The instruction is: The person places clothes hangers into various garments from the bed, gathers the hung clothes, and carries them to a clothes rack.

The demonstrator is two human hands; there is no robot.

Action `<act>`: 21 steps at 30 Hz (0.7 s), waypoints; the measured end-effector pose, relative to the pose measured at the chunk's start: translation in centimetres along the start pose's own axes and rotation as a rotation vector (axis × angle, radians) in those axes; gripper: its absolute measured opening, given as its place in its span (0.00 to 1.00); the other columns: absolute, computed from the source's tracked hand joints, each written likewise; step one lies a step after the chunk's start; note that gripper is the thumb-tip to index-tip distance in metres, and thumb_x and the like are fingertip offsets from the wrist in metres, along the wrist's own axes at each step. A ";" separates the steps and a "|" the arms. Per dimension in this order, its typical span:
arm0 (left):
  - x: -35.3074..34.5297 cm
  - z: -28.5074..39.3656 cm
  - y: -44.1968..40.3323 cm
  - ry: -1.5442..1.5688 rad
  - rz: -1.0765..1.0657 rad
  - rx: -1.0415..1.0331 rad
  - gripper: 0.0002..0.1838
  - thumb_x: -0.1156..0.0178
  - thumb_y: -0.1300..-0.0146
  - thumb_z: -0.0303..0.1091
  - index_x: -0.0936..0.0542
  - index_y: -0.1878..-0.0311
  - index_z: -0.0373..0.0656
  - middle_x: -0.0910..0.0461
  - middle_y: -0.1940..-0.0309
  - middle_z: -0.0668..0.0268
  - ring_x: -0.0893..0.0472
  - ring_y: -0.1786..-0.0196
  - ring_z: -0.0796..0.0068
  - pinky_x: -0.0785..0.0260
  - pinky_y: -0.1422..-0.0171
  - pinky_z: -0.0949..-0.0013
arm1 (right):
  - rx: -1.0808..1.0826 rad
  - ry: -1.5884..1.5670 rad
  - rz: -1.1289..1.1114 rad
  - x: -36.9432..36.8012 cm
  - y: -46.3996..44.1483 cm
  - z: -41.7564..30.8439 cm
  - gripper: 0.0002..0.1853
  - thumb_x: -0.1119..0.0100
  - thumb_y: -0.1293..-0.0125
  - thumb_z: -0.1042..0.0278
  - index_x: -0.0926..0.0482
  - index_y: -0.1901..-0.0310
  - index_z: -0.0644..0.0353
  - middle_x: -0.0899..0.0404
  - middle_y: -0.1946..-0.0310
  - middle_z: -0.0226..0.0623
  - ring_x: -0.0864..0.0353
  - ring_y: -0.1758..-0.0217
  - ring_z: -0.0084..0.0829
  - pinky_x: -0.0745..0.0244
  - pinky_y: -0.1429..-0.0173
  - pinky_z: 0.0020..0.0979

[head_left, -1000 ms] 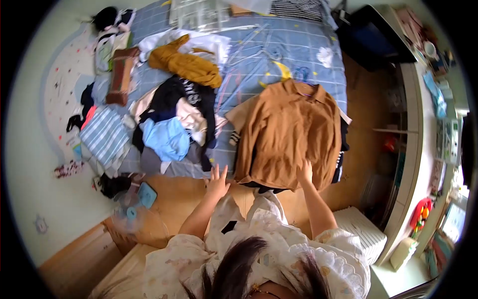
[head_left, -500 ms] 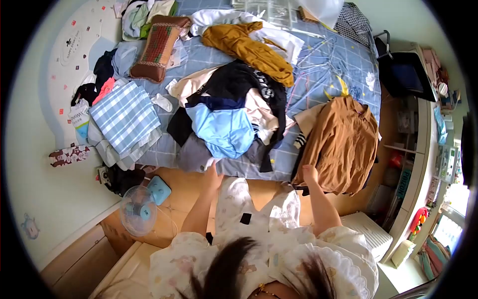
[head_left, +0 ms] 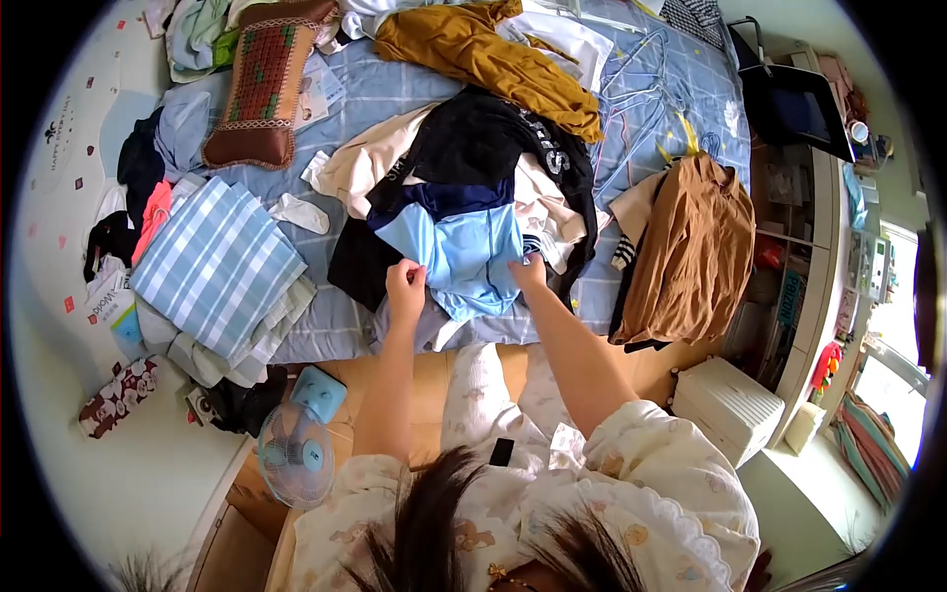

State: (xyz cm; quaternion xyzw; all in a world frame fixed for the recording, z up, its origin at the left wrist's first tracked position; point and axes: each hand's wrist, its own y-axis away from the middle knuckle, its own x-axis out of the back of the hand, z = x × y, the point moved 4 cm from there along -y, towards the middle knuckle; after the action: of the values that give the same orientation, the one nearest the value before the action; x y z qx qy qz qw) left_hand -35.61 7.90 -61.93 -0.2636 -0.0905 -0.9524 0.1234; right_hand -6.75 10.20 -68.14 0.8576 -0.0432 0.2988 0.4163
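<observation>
A satiny light blue garment with a navy upper part [head_left: 459, 252] lies on a heap of clothes near the bed's front edge. My left hand [head_left: 405, 284] is closed on its left edge. On the other side, my right hand [head_left: 528, 273] pinches its right edge, beside a striped cuff. Under and behind it spread a black garment with white lettering [head_left: 469, 138] and cream clothing [head_left: 370, 163]. To the right lies a brown long-sleeved shirt [head_left: 691, 252], laid out flat on other clothes.
On the bed [head_left: 380, 74] lie a folded blue plaid cloth [head_left: 222, 266], a brown pillow [head_left: 266, 89], a white sock [head_left: 299, 213], mustard clothing [head_left: 483, 44] and blue hangers [head_left: 636, 84]. A fan [head_left: 296, 454] stands at lower left; a white box [head_left: 728, 407] at lower right.
Both hands have moved up onto the heap, the right one leaving the brown shirt and swinging left. They now grip the light blue garment's edges. The view has shifted slightly.
</observation>
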 end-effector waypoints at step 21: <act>15.6 25.1 -6.3 0.428 0.013 -0.183 0.06 0.48 0.30 0.31 0.29 0.58 0.38 0.28 0.76 0.70 0.29 0.75 0.84 0.38 0.72 0.77 | 0.682 -1.157 -0.319 27.6 26.7 -25.0 0.14 0.51 0.30 0.72 0.29 0.44 0.62 0.21 0.55 0.33 0.21 0.53 0.25 0.24 0.49 0.28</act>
State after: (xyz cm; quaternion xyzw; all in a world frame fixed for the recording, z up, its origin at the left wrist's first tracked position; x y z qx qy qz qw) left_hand -38.28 16.96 -33.20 -0.0663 0.0264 -0.9900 0.1214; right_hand -4.73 16.18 -22.73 0.9581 -0.0354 -0.2750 0.0722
